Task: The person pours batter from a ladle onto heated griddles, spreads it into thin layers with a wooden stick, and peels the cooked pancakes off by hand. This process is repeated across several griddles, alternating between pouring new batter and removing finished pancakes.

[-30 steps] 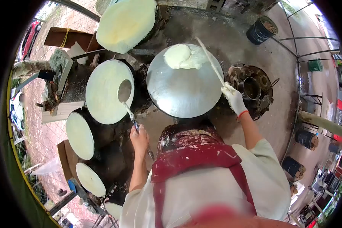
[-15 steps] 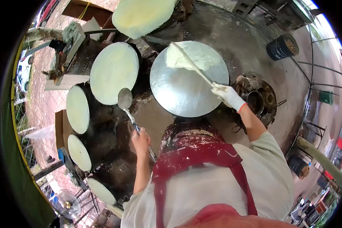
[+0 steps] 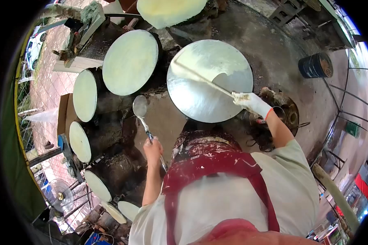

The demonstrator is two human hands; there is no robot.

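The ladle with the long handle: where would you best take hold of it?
Grip the ladle low on its handle, from the near side, as the left hand does. Its bowl points away toward the round plates, and the thin straight handle runs back toward the person, so the near end is easiest to close a fist around.

- Round metal griddle point(image 3: 200, 94): silvery grey, thinly coated white.
- Right hand point(image 3: 251, 102): white glove, red cuff.
- Apron point(image 3: 216, 163): dark red, white-spattered.
- Ladle point(image 3: 140, 107): grey.

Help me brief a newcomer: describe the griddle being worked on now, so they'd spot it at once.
Straight ahead of the red apron sits the large round plate. The gloved right hand sweeps a long stick across it. Unlike the pale coated discs leftward, it shows bare shiny metal.
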